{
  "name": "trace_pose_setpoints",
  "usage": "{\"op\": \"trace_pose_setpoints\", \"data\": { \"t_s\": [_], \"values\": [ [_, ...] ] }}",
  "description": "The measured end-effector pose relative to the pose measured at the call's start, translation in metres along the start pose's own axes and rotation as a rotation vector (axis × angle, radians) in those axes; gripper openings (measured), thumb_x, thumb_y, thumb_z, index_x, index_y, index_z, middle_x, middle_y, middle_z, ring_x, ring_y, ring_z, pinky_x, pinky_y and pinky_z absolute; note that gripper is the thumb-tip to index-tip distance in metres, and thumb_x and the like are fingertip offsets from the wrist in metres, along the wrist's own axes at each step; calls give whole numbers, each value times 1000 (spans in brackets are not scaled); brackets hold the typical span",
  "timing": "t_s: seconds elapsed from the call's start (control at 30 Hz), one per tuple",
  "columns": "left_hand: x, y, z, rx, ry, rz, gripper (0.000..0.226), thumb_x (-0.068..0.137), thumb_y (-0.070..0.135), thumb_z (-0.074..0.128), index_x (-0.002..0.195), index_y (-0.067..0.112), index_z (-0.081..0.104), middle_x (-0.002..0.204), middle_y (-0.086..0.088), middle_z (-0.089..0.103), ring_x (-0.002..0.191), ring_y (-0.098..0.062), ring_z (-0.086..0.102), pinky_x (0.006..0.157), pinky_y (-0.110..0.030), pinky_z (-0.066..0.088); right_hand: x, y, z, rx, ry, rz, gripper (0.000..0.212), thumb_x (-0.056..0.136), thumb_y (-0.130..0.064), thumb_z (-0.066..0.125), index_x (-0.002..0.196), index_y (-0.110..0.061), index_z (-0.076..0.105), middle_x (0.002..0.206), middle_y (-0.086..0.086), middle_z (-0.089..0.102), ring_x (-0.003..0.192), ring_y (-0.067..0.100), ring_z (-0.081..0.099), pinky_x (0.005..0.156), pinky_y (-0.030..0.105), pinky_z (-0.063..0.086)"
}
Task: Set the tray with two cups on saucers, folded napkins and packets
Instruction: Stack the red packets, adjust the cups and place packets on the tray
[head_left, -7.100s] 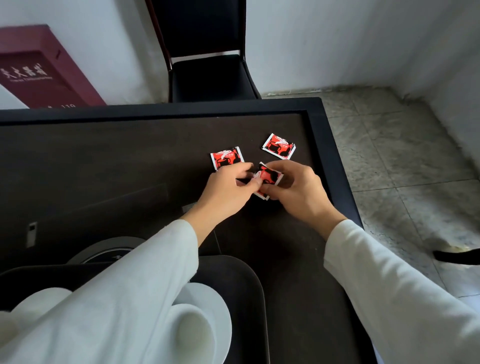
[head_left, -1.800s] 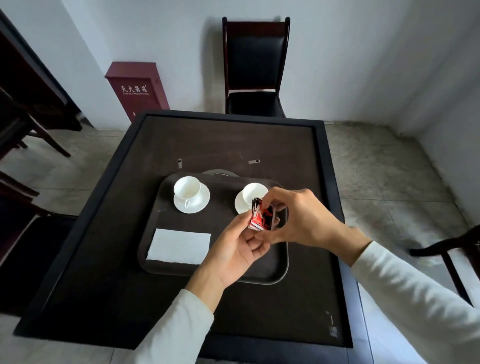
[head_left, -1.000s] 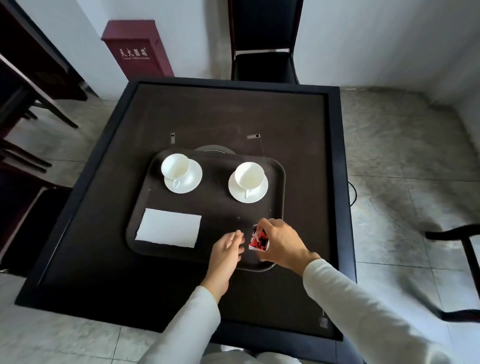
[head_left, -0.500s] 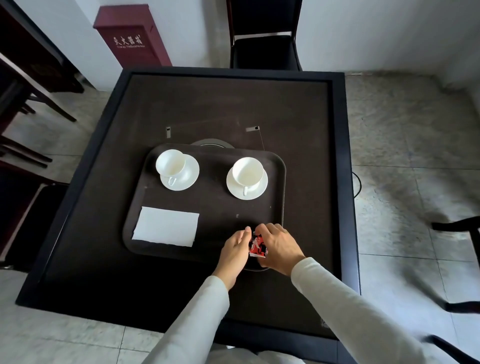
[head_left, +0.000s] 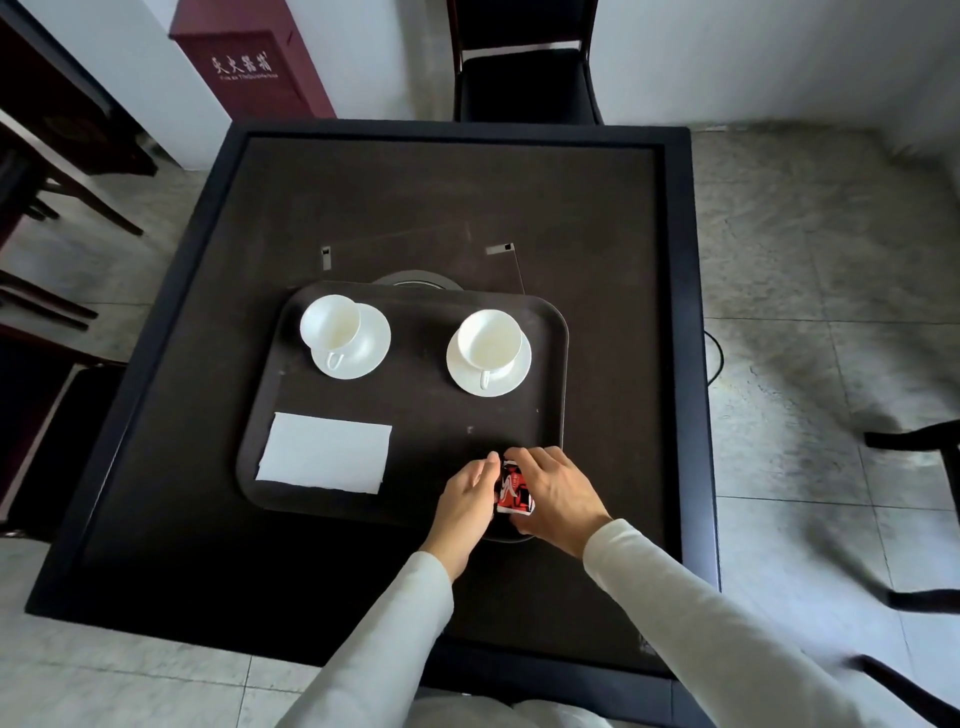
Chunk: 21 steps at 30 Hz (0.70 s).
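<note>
While a folded white paper napkin (head_left: 324, 453) lies at the near left corner of the dark plastic tray (head_left: 550, 332), the left hand (head_left: 470, 499), fingers loosely curled, touches the red-and-white packets (head_left: 513, 491) from their left. Pinched by the right hand (head_left: 558, 491), they stand at the tray's near right corner, long axis running front to back.

You face a square dark bench (head_left: 447, 197) on grey marbled floor tiles (head_left: 810, 270); beyond it, a black cushioned chair (head_left: 524, 73) (against white wall (head_left: 753, 52)) and a maroon cabinet (head_left: 254, 57).
</note>
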<state>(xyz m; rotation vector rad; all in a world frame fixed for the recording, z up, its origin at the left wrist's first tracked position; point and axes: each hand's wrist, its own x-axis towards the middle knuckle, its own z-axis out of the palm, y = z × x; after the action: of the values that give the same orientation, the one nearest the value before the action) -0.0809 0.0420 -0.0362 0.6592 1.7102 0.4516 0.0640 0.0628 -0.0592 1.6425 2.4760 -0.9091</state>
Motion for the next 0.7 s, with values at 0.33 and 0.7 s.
{"op": "trace_pose_setpoints", "data": {
  "t_s": [0.33,0.7],
  "values": [
    [1,-4,-11,28,-52,35,43,102,59,42,129,33,62,130,6,66,120,-17,64,108,-47,50,-5,-2,2,27,53,5,90,76,-35,82,152,-17,39,140,6,58,129,28,51,106,36,45],
    [10,7,-79,43,-20,180,29,101,53,51,116,36,68,120,12,72,107,-6,69,104,-43,53,4,-31,-19,143,238,107,78,75,-43,83,142,-15,53,134,5,64,125,28,57,103,37,48]
  ]
}}
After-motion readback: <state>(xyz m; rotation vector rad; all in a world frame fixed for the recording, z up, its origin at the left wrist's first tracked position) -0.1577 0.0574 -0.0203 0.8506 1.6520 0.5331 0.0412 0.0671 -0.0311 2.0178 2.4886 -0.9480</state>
